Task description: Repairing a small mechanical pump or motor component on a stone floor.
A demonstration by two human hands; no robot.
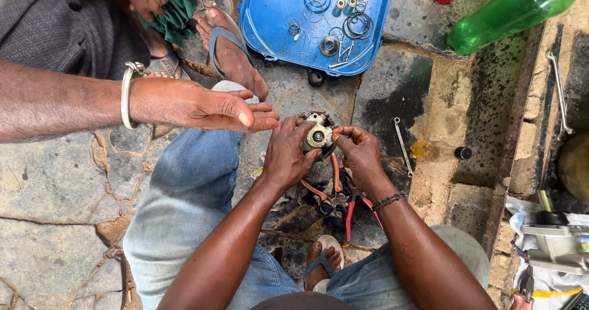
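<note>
Both hands, left hand (287, 153) and right hand (358, 152), clamp a small round metal motor part (318, 135) above red-handled pliers (343, 199), and I judge its loose pieces, perhaps a spring, could drop onto the cracked stone floor (55, 212) if my grip slackens.

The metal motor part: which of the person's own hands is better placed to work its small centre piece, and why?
Probably the right hand: its fingertips pinch at the edge of the metal motor part, free to move. The left hand wraps around and steadies it. A co-worker's hand reaches in from the left.
</note>
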